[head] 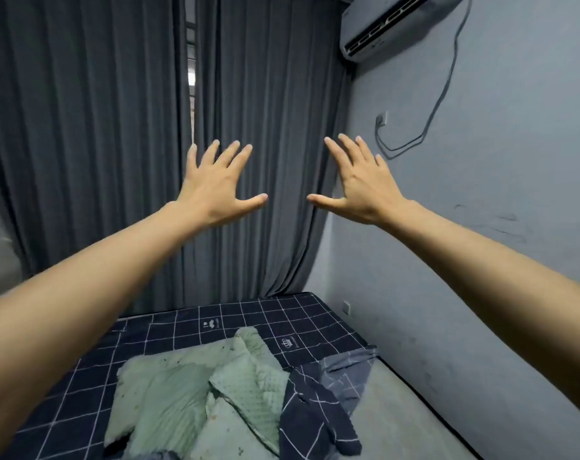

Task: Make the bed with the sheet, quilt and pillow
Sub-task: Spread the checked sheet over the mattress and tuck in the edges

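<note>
Both arms reach out above the bed, left hand (215, 190) and right hand (361, 190) spread wide and holding nothing, the pale green quilt (195, 393) crumpled mid-mattress on the dark grid sheet (248, 323).

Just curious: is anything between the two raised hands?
No. In the head view, only the dark curtain behind shows between left hand and right hand.
</note>
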